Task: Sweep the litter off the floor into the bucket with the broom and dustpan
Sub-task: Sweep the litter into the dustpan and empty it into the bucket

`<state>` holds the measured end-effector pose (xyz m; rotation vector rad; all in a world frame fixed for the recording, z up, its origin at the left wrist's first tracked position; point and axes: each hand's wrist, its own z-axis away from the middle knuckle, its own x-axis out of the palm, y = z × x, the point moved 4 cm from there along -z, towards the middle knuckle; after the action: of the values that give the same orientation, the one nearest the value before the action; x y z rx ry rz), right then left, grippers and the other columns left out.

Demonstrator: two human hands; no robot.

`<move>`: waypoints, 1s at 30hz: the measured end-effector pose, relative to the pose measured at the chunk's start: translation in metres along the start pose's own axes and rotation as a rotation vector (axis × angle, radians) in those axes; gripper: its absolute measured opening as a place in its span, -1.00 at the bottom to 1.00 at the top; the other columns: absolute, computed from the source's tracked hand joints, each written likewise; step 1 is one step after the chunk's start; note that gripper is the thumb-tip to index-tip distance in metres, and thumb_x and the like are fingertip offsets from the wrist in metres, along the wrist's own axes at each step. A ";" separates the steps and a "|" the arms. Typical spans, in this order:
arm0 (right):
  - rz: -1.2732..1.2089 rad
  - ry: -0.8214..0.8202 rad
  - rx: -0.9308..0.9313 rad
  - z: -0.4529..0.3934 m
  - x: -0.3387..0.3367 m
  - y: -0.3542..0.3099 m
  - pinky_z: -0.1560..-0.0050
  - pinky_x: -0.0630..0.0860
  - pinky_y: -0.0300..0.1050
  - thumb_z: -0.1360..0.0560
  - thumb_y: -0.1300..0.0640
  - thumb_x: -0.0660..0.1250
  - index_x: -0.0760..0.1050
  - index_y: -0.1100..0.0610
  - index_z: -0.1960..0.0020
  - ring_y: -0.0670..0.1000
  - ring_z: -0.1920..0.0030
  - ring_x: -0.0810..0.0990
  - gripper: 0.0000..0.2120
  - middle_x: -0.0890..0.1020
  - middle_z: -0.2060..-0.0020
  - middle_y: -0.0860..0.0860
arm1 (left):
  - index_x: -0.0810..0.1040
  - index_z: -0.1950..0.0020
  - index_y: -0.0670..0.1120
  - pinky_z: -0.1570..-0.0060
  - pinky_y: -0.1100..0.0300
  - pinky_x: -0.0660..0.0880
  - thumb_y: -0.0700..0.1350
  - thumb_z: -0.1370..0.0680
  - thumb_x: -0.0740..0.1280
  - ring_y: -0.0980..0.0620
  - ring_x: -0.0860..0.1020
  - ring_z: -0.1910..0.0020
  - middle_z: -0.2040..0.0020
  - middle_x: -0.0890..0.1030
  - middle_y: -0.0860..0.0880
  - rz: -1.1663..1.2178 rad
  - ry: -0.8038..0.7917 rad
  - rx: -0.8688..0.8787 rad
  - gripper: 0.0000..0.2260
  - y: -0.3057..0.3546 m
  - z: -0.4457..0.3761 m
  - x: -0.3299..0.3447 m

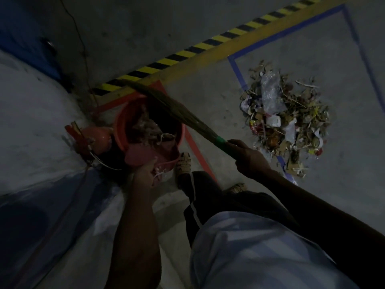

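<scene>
The orange bucket (123,126) sits on the grey concrete floor (208,97) at about 10 o'clock from the frame's centre, inside a corner marked with red floor tape (198,151). It already holds a heap of litter. A pink dustpan (145,155) is tipped over the bucket's near rim, its mouth toward the inside. The left hand (145,174) grips the dustpan from below, fingers curled round it. Across the bucket's top lies the straw head of the grass broom (166,105), running from 11 o'clock down to a green band where the handle begins. The right hand (248,157) holds that handle just below the band, fingers wrapped round it and thumb on top.

At 2 o'clock, well apart from the bucket, a litter pile (285,119) of dry leaves, paper scraps, wrappers and a clear plastic bag lies within a rectangle of blue floor tape (236,69). A yellow and black hazard stripe (208,44) runs diagonally behind both, from 10 o'clock to 1 o'clock, where floor meets the wall.

At 9 o'clock, just beside the bucket, stands a red fire extinguisher (98,140) against a pale wall. One sandalled foot (184,163) is planted right beside the bucket; the scene is dim throughout.
</scene>
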<state>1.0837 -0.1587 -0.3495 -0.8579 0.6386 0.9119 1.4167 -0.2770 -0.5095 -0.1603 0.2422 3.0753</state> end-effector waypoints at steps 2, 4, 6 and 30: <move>-0.023 0.005 0.045 0.010 0.001 0.009 0.27 0.56 0.02 -0.33 0.31 0.33 0.25 -0.14 -0.49 0.18 0.08 0.63 -0.20 0.29 -0.45 -0.17 | 0.66 0.01 -0.12 0.23 0.15 0.60 0.00 -0.53 0.50 0.03 0.66 0.33 0.08 0.69 -0.12 0.011 -0.020 0.001 -0.80 -0.008 -0.009 0.003; -0.030 -0.001 0.080 0.021 0.003 0.019 0.25 0.56 0.03 -0.34 0.30 0.34 0.25 -0.14 -0.50 0.16 0.09 0.62 -0.21 0.29 -0.46 -0.17 | 0.66 -0.14 -0.09 -0.06 0.11 0.62 0.03 -0.52 0.50 0.02 0.70 0.18 -0.04 0.70 -0.10 0.038 -0.011 -0.005 -0.72 -0.008 0.010 0.013; -0.049 -0.005 0.092 0.034 0.007 0.030 0.27 0.56 0.03 -0.35 0.31 0.34 0.26 -0.12 -0.50 0.16 0.10 0.62 -0.22 0.29 -0.46 -0.15 | 0.59 0.04 -0.07 0.25 0.26 0.60 0.04 -0.58 0.43 0.11 0.54 0.53 0.24 0.62 0.01 0.043 -0.019 -0.019 -0.82 -0.010 0.029 0.024; -0.475 -0.086 0.301 0.134 0.185 0.264 -0.12 0.54 0.09 -0.27 0.18 0.24 0.38 0.16 -0.45 0.21 -0.22 0.52 -0.28 0.46 -0.32 0.12 | 0.39 0.34 -0.03 0.50 0.27 0.16 0.29 -0.54 0.33 0.07 0.25 0.62 0.54 0.33 0.02 -0.024 0.009 0.047 -0.54 -0.243 0.031 0.229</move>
<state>0.9570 0.1191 -0.5184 -0.6541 0.4534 0.4066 1.2009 -0.0223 -0.5413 -0.1738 0.3101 3.0426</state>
